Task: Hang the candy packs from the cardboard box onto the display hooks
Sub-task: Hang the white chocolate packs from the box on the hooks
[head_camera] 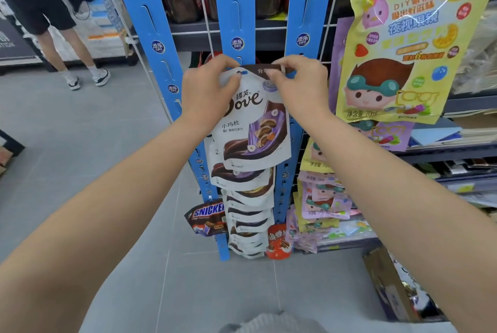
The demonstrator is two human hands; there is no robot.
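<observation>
A white and brown Dove candy pack [252,128] is held flat against the middle blue hanging strip [234,9] at about its mid height. My left hand [208,90] pinches the pack's top left corner. My right hand [297,85] pinches its top right edge. Below it, several more Dove packs [248,214] hang in an overlapping column down the same strip. The hook behind the pack's top is hidden by my fingers. The cardboard box [390,289] stands open on the floor at the lower right.
A Snickers bag [207,217] and an orange-red bag [279,241] hang low on the strips. Yellow and purple cartoon packs [400,44] hang at the right, in front of shelves. Another person's legs [75,55] stand at the far left on the grey tiled floor.
</observation>
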